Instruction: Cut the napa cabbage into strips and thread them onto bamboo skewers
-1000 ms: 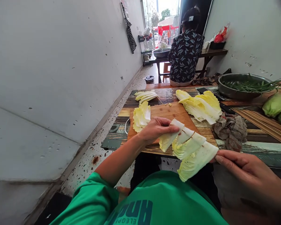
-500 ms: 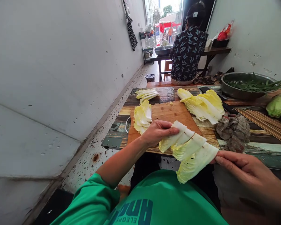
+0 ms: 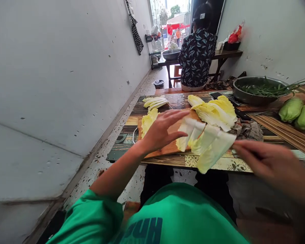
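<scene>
Several pale napa cabbage leaf pieces (image 3: 210, 142) hang in a row, apparently threaded on a thin skewer, blurred by motion. My right hand (image 3: 266, 162) is closed at the right end of this row, and its grip hides most of the skewer. Apart from the leaves, my left hand (image 3: 161, 130) is raised over the wooden cutting board (image 3: 165, 149) with its fingers stretched and nothing in them. Yellow cabbage leaves (image 3: 148, 121) lie at the board's left side, partly behind my left hand. Beyond the board is a bundle of cabbage strips (image 3: 156, 101).
A larger pile of cabbage leaves (image 3: 215, 112) lies right of the board, beside a crumpled rag (image 3: 250, 130). Bamboo skewers (image 3: 282, 132), green gourd-like vegetables (image 3: 291, 110) and a metal bowl of greens (image 3: 259, 98) occupy the right. A person (image 3: 198, 57) sits facing away ahead.
My left hand has let go of the leaf row and opened, moving slightly up and left. The row, in my right hand, has risen over the table edge. The view has shifted a little.
</scene>
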Demonstrator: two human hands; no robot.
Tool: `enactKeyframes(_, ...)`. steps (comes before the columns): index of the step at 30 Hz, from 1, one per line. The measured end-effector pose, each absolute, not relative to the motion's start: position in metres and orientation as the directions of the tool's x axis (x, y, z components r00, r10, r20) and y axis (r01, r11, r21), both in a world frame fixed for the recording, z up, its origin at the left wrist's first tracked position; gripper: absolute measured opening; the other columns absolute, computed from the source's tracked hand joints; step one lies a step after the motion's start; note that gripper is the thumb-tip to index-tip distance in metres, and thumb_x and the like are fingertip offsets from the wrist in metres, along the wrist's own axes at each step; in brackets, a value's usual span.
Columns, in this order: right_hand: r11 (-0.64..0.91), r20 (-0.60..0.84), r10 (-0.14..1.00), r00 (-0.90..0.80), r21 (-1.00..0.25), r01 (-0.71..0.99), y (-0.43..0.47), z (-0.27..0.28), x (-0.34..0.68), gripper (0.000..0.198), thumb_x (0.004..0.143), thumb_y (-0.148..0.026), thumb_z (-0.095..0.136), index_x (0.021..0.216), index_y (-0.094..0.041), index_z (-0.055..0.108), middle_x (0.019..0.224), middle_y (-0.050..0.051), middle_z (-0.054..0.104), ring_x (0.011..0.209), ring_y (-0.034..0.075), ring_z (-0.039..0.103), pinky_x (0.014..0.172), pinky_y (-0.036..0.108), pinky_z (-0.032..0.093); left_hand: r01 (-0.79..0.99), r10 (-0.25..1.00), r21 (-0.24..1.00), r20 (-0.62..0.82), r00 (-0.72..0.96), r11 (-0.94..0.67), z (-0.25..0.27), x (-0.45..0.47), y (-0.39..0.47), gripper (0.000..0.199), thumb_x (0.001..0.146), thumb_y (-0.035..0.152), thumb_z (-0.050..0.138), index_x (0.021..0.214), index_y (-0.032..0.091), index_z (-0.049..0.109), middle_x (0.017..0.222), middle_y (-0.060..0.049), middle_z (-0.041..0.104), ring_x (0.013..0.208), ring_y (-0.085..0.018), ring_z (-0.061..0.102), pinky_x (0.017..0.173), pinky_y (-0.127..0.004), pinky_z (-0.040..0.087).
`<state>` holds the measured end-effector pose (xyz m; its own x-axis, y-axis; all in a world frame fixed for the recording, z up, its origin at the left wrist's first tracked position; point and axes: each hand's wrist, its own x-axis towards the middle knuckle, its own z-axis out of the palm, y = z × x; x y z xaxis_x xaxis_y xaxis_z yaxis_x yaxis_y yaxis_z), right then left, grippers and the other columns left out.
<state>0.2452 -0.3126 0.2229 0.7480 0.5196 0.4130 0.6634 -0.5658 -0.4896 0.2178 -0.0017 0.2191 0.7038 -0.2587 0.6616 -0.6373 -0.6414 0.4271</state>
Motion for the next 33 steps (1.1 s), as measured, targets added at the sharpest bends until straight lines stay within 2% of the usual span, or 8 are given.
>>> enactKeyframes(3,-0.700,0.629,0.494,0.601,-0.122,0.704,-0.301,0.264,0.272,0.044,0.097,-0.052,0.042,0.085,-0.026,0.076,0.070,0.005,0.072,0.057,0.019,0.060,0.051,0.031,0.034,-0.574,-0.217,0.295,0.720,0.659,-0.764,0.245,0.231,0.001,0.065,0.091,0.051,0.067,0.148,0.027,0.048,0.135,-0.007,0.066,0.121,-0.021,0.062,0.108,-0.040,0.048)
enactKeyframes(5,-0.765,0.679,0.509,0.529,0.074,0.640,-0.288,0.275,0.291,0.047,0.100,-0.045,0.036,0.082,-0.023,0.073,0.074,0.007,0.072,0.064,0.019,0.060,0.052,0.030,0.025,-0.511,-0.164,0.239,0.766,0.622,-0.826,0.252,0.237,0.004,0.066,0.094,0.052,0.062,0.151,0.025,0.042,0.141,-0.009,0.062,0.125,-0.023,0.060,0.109,-0.041,0.047)
enactKeyframes(9,-0.771,0.541,0.614,0.575,0.255,0.584,-0.267,0.228,0.313,0.052,0.104,-0.037,0.027,0.104,-0.019,0.076,0.080,0.007,0.072,0.062,0.015,0.052,0.053,0.029,0.015,-0.348,-0.109,0.157,0.766,0.634,-0.924,0.219,0.227,0.003,0.050,0.104,0.040,0.045,0.149,0.019,0.044,0.147,-0.013,0.055,0.140,-0.025,0.048,0.118,-0.045,0.037)
enactKeyframes(12,-0.694,0.425,0.704,0.569,0.237,0.680,-0.259,0.154,0.312,0.046,0.100,-0.025,0.032,0.108,-0.019,0.077,0.073,0.007,0.070,0.059,0.015,0.050,0.053,0.031,0.016,-0.283,-0.168,0.103,0.600,0.783,-0.954,0.162,0.208,-0.011,0.049,0.105,0.038,0.037,0.148,0.017,0.046,0.151,-0.013,0.052,0.147,-0.025,0.040,0.123,-0.046,0.030)
enactKeyframes(16,-0.670,0.454,0.704,0.546,0.171,0.722,-0.258,0.093,0.294,0.040,0.100,-0.021,0.038,0.112,-0.017,0.076,0.078,0.007,0.073,0.062,0.014,0.056,0.054,0.030,0.023,-0.272,-0.230,0.060,0.380,0.896,-0.961,0.104,0.193,-0.031,0.063,0.102,0.054,0.040,0.150,0.014,0.044,0.158,-0.014,0.043,0.151,-0.027,0.033,0.126,-0.046,0.025)
enactKeyframes(25,-0.695,0.348,0.693,0.631,0.091,0.713,-0.275,0.100,0.284,0.033,0.099,-0.025,0.045,0.112,-0.023,0.075,0.098,0.005,0.076,0.071,0.015,0.064,0.054,0.028,0.027,-0.277,-0.240,0.064,0.341,0.909,-0.959,0.096,0.216,-0.045,0.070,0.100,0.061,0.039,0.151,0.013,0.044,0.158,-0.014,0.042,0.150,-0.029,0.035,0.126,-0.046,0.024)
enactKeyframes(29,-0.675,0.313,0.720,0.619,0.110,0.730,-0.275,0.096,0.286,0.034,0.097,-0.021,0.046,0.116,-0.025,0.074,0.097,0.004,0.077,0.068,0.014,0.064,0.054,0.029,0.028,-0.178,-0.133,0.109,0.330,0.935,-0.978,0.094,0.219,-0.052,0.070,0.097,0.062,0.046,0.153,0.022,0.042,0.161,-0.016,0.038,0.152,-0.035,0.028,0.123,-0.053,0.027)
enactKeyframes(33,-0.655,0.285,0.748,0.599,0.171,0.736,-0.273,0.099,0.284,0.041,0.095,-0.015,0.045,0.126,-0.025,0.070,0.095,0.003,0.077,0.065,0.014,0.062,0.052,0.031,0.025,-0.183,-0.148,0.107,0.274,0.950,-0.977,0.093,0.222,-0.054,0.064,0.097,0.059,0.048,0.150,0.024,0.048,0.159,-0.019,0.039,0.150,-0.039,0.031,0.120,-0.054,0.030)
